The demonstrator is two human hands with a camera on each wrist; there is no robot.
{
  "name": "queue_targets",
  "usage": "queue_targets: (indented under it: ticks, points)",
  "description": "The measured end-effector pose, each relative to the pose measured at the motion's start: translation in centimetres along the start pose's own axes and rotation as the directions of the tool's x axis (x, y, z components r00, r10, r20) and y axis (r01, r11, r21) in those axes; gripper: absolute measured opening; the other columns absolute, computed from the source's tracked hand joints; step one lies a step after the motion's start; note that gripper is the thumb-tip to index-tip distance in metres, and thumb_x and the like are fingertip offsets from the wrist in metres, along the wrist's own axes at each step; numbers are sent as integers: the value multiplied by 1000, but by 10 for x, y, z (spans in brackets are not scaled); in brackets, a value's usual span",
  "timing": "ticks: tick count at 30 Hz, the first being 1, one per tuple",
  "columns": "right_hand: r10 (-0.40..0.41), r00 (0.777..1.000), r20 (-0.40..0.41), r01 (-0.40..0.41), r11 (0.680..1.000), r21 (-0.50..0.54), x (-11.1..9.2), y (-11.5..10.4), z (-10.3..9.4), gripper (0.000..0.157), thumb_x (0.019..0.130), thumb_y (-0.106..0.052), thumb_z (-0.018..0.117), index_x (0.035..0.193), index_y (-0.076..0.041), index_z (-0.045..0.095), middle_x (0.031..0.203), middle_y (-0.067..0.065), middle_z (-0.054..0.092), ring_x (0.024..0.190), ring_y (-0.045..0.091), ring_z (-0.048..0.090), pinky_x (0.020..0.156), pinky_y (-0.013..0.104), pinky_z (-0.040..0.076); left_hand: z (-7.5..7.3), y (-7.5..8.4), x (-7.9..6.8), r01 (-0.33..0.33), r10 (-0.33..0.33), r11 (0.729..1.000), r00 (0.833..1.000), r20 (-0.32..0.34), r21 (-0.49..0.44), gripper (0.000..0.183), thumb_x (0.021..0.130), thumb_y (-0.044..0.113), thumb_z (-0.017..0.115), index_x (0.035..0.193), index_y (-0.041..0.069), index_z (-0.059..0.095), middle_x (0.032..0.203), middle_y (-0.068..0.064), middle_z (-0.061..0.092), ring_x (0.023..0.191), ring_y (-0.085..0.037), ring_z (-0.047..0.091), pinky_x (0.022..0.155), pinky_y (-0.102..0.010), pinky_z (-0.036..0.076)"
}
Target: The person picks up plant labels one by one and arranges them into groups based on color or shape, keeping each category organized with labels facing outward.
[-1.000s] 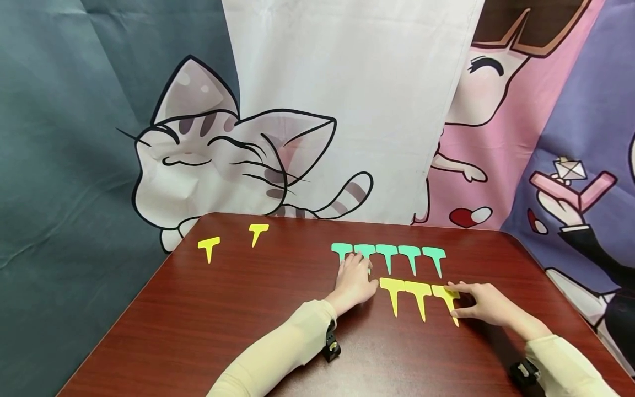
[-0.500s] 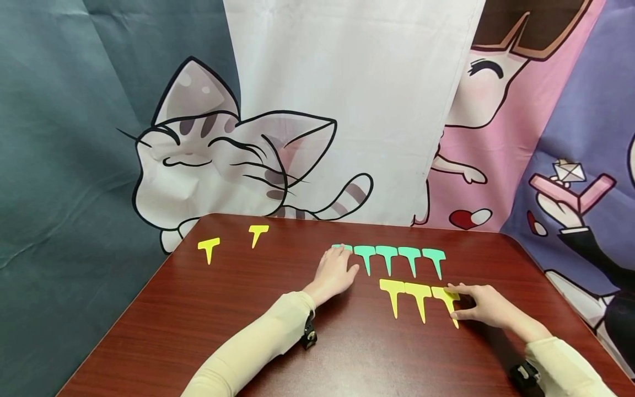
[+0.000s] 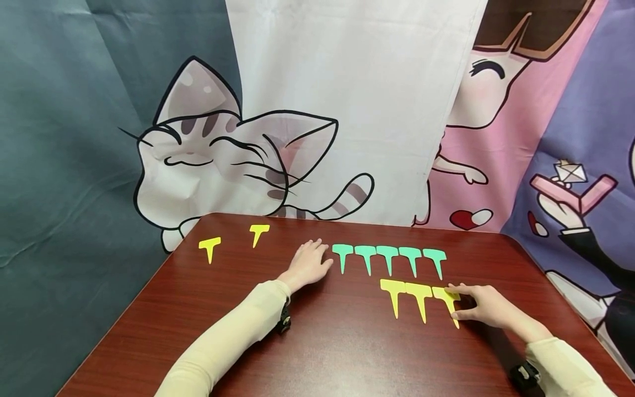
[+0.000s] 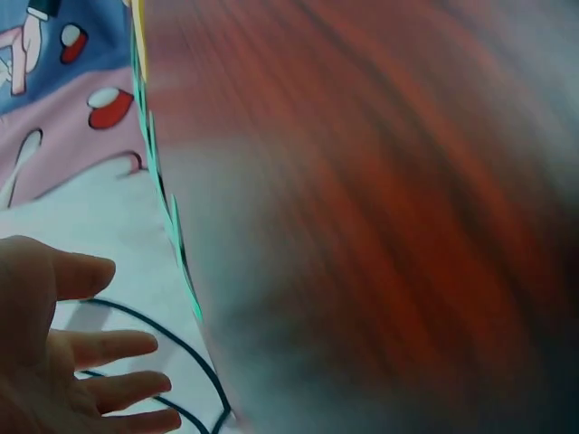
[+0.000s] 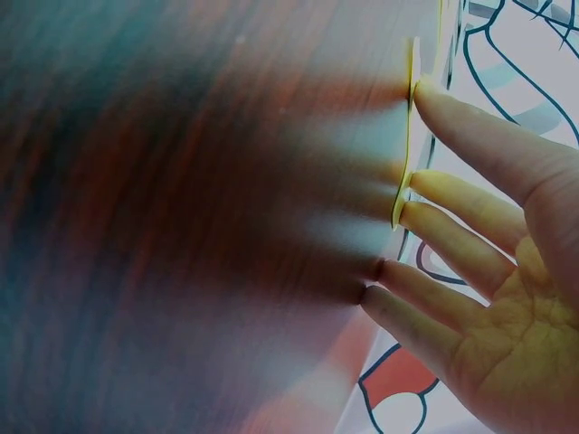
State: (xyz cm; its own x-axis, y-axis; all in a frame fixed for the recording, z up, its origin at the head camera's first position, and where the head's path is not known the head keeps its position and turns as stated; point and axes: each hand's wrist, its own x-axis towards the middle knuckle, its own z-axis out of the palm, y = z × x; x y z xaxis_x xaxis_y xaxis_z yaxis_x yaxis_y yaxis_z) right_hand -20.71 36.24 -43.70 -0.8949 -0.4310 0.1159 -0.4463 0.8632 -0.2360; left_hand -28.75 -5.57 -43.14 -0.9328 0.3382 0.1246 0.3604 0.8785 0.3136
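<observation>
My left hand (image 3: pixel 307 264) is just left of a row of several green T-shaped plant labels (image 3: pixel 366 252), apart from them. In the left wrist view its fingers (image 4: pixel 113 344) are spread with nothing between them. With thumb and fingertips, my right hand (image 3: pixel 486 306) touches the rightmost yellow T-shaped plant label (image 3: pixel 445 295), which lies flat on the table. The right wrist view has this label (image 5: pixel 409 136) edge-on under fairly straight fingers (image 5: pixel 461 253). Two more yellow labels, a left one (image 3: pixel 393 284) and a middle one (image 3: pixel 419 290), complete that nearer row.
Two loose yellow plant labels lie at the far left of the brown table (image 3: pixel 238 331), one nearer the left edge (image 3: pixel 210 248) and one farther back (image 3: pixel 258 231). A printed cloth (image 3: pixel 347 71) with cartoon figures hangs behind the table.
My left hand has moved left, off the green row, so the leftmost green labels are uncovered. The right hand has stayed on the rightmost yellow label.
</observation>
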Motion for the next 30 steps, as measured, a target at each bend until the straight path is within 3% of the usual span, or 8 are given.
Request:
queue_targets:
  ticks: [13,20,30]
  points:
    - [7,1000,6,-7,1000,8,-1,0,0,64,69,-48,78,119,-9,67,117,18,67,109,40,61,85,53,49,-14,-47,3,9,-6,997,999,-33,79,43,93,27,57,131,7,56,142,-15,48,136,-36,37,114,-46,27]
    - [8,1000,10,-8,1000,17,-1,-1,1,65,70,-49,78,119,-9,67,116,19,66,109,42,60,85,55,48,-19,-73,2,39,-35,997,998,-52,69,40,92,24,59,127,5,59,138,-19,51,133,-36,41,113,-47,28]
    - [7,1000,11,-7,1000,18,-1,0,1,65,69,-49,78,119,-8,67,116,19,66,109,40,61,85,54,49,-25,-101,4,84,-75,991,993,-85,107,37,90,23,61,122,3,61,130,-18,58,124,-35,50,106,-47,38]
